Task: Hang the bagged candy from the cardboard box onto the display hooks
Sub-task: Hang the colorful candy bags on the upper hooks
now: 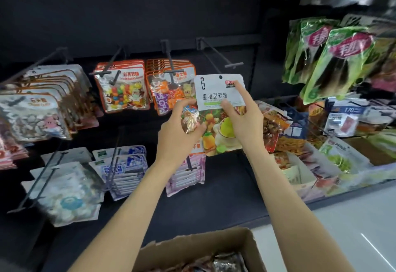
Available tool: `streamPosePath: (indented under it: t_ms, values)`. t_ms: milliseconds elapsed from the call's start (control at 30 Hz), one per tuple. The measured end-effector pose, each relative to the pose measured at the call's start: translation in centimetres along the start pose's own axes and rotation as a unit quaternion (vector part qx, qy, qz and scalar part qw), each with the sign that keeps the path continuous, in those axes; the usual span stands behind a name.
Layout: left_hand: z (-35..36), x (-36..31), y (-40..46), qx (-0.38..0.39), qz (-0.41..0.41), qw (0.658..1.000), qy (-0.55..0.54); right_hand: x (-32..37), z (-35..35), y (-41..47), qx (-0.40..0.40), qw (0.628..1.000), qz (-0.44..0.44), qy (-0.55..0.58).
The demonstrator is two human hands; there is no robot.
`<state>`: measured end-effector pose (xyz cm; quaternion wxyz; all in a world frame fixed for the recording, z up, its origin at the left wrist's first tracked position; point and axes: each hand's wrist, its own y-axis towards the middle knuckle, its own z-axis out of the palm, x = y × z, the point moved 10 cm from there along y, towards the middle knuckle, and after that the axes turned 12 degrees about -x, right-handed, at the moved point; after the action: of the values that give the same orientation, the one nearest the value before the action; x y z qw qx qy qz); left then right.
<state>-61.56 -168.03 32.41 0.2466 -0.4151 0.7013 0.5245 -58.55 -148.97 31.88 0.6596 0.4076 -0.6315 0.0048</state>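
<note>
- Both hands hold one candy bag (220, 109) upright at the middle of the view, in front of the dark display wall.
- The left hand (179, 132) grips the bag's left edge, its fingers curled round a shiny clear part of the pack.
- The right hand (244, 119) pinches the bag from the right: thumb across the front, forefinger pointing up along the white top panel.
- The bag's punched hole sits at its top edge, just below and left of the bare hook (222, 57) at 12 o'clock; bag and hook are apart.
- At 11 o'clock from the bag hang orange-edged packs (123, 85) of coloured beans, and a second orange-edged stack (169, 79) is just beside the bag's left edge.
- At 9 o'clock, a thick row of pale packs (40, 109) hangs on a long hook.
- At 7 o'clock hang blue-and-white packs (124, 169) and white packs (66, 190).
- At 2 o'clock hang green bags (334, 57).
- At 6 o'clock, the box (192, 248) stands open at the bottom edge, with dark shiny bags inside.
</note>
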Motion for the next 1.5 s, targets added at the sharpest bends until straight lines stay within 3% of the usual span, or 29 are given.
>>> streamPosePath:
  t_ms: [233,533,633,733,833,933,1000,1067,1133,1200,1267,1333,1400,1433,1500]
  values:
    - [1.5,-0.2,0.5,0.021,0.019,0.999,0.027,-1.0,-0.7,0.5,-0.014,1.0,0.013,-0.019]
    - [-1.9,3.5,0.2,0.038,-0.007,0.995,0.088,-1.4,3.5,5.4,-0.029,0.973,-0.109,-0.201]
    - [-3.8,4.1,-0.1,0.037,-0.029,0.999,0.005,-2.4,3.7,3.9,-0.061,0.959,-0.133,-0.244]
    - [-4.6,4.4,-0.5,0.036,-0.06,0.99,-0.118,-0.4,2.1,-0.8,-0.07,0.983,-0.122,-0.117]
    - [-5.2,4.2,-0.9,0.001,-0.057,0.986,-0.158,1.3,2.5,-6.5,0.055,0.998,-0.018,0.013]
    - [-6.7,5.6,-1.8,-0.135,-0.11,0.963,-0.208,-0.2,5.1,-12.0,0.166,0.96,0.188,0.122]
    - [-6.5,6.9,-3.1,-0.183,-0.164,0.929,-0.277,-1.2,6.4,-13.9,0.174,0.926,0.279,0.188]
    - [-5.6,8.4,-4.5,-0.188,-0.217,0.904,-0.317,-1.9,6.4,-13.4,0.134,0.918,0.307,0.211]
    - [-5.8,10.2,-5.8,-0.189,-0.254,0.912,-0.261,-1.7,4.9,-11.2,0.085,0.958,0.229,0.152]
    - [-8.0,10.0,-6.0,-0.21,-0.201,0.947,-0.135,0.5,3.6,-9.0,0.077,0.996,0.037,0.019]
    - [-9.6,6.0,-4.6,-0.191,-0.003,0.981,-0.016,4.5,3.3,-8.6,0.08,0.969,-0.206,-0.113]
    - [-7.7,2.1,-3.0,-0.081,0.131,0.985,0.081,8.4,3.5,-8.9,0.066,0.899,-0.389,-0.19]
    - [-5.8,0.4,-1.3,0.007,0.134,0.984,0.115,11.1,3.8,-8.6,0.072,0.861,-0.464,-0.195]
    - [-5.5,-0.3,-0.5,0.016,0.126,0.987,0.094,11.8,3.8,-8.0,0.079,0.864,-0.461,-0.186]
    - [-6.1,-0.8,1.3,-0.021,0.096,0.995,0.021,12.0,3.5,-5.7,0.088,0.917,-0.365,-0.136]
